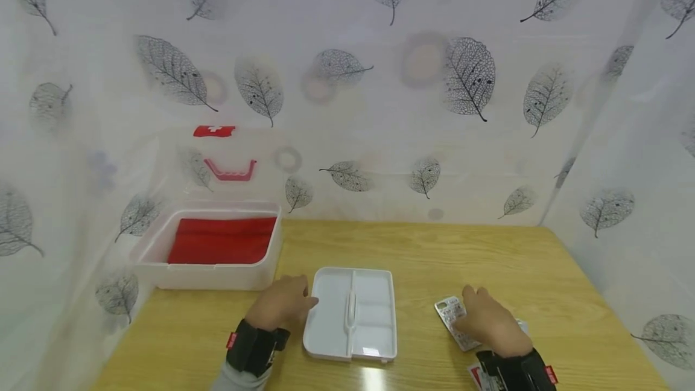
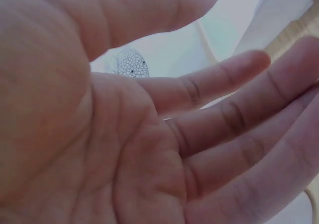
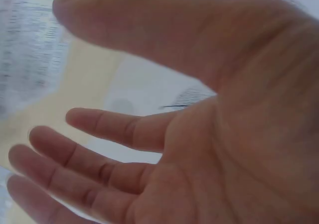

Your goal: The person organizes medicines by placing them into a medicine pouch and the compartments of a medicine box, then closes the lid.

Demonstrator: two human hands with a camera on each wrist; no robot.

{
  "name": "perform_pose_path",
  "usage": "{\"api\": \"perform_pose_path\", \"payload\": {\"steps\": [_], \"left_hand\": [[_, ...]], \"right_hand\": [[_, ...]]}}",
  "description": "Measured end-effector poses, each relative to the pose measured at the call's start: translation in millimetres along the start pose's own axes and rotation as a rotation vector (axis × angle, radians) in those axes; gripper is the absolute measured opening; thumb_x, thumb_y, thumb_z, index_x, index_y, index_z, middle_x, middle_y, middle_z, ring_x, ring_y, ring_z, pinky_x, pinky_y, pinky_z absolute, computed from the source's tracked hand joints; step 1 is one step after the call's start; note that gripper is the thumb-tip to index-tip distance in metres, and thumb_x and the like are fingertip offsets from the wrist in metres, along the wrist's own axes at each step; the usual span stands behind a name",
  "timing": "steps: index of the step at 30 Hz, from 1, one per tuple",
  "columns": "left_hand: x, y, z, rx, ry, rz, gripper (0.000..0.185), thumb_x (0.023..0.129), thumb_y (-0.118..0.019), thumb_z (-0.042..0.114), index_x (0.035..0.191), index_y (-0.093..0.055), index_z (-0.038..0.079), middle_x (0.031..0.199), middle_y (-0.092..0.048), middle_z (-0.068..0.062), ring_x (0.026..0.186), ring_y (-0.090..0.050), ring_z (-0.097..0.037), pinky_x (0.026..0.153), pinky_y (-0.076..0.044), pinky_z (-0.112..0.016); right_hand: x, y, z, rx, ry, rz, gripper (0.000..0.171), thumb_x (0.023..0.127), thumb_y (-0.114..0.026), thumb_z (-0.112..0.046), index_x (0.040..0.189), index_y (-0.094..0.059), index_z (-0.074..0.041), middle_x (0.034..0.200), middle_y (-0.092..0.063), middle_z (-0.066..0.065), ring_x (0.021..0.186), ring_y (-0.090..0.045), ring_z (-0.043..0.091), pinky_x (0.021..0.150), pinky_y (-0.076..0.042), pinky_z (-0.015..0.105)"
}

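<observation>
A white divided tray [image 1: 350,314] with a raised handle down its middle lies flat on the wooden counter [image 1: 434,258], near the front edge. The left hand [image 1: 282,305] rests palm down just beside the tray's left rim, its fingertips at or touching that rim; its grip is spread and loose, closed on nothing, and the left wrist view shows the fingers [image 2: 234,119] straight and a little apart.

To the right of the tray, apart from it, a flat printed packet [image 1: 453,318] lies on the counter. The right hand [image 1: 488,321] lies over the packet's right part, fingers extended and relaxed, covering it rather than pinching it; the right wrist view shows the open palm [image 3: 224,149] with the fingers parted. A black band wraps each wrist.

Behind the left hand, at the counter's back left, stands an open white box [image 1: 209,246] with red lining, its lid leaning against the leaf-printed curtain [image 1: 380,107].
</observation>
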State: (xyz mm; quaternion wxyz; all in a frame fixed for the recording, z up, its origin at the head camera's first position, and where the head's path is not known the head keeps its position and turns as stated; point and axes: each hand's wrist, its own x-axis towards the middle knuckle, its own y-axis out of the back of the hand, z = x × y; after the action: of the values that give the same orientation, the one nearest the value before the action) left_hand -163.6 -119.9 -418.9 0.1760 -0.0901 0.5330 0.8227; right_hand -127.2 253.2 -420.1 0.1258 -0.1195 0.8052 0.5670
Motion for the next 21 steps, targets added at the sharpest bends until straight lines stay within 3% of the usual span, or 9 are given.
{"api": "perform_pose_path", "payload": {"steps": [8,14,18,21], "left_hand": [[6.8,-8.3,0.7,0.040,-0.029,0.022,0.023,0.096,-0.067,0.021,0.076,-0.061,0.010,0.064,-0.051,-0.002,0.060,-0.048,-0.019,0.055,-0.036,-0.031],[9.0,-13.3,0.4,0.058,-0.021,0.052,0.035,0.095,-0.067,0.022,0.064,-0.055,0.011,0.056,-0.042,0.001,0.054,-0.042,-0.016,0.051,-0.031,-0.029],[9.8,-13.7,0.7,0.064,-0.012,0.059,0.036,0.094,-0.068,0.020,0.062,-0.055,0.011,0.056,-0.042,0.001,0.054,-0.042,-0.016,0.051,-0.031,-0.029],[9.1,-12.3,1.2,0.068,-0.009,0.064,0.033,0.093,-0.068,0.019,0.064,-0.058,0.009,0.057,-0.044,-0.001,0.056,-0.044,-0.018,0.052,-0.032,-0.030]], "right_hand": [[8.5,-15.3,7.5,-0.094,-0.024,0.031,0.072,0.069,-0.091,-0.036,0.115,-0.056,0.007,0.096,-0.055,0.018,0.080,-0.056,0.032,0.067,-0.048,0.052],[11.5,-18.3,0.5,-0.098,0.004,0.033,0.067,0.071,-0.087,-0.020,0.121,-0.053,0.010,0.099,-0.056,0.021,0.081,-0.058,0.032,0.067,-0.050,0.052],[13.9,-18.8,-3.7,-0.081,0.037,0.036,0.074,0.070,-0.085,-0.017,0.130,-0.051,0.010,0.108,-0.059,0.022,0.086,-0.059,0.030,0.071,-0.051,0.052],[14.3,-17.6,-10.7,-0.055,0.101,0.068,0.084,0.069,-0.084,-0.018,0.139,-0.047,0.009,0.125,-0.061,0.024,0.101,-0.063,0.031,0.083,-0.053,0.053]]}}
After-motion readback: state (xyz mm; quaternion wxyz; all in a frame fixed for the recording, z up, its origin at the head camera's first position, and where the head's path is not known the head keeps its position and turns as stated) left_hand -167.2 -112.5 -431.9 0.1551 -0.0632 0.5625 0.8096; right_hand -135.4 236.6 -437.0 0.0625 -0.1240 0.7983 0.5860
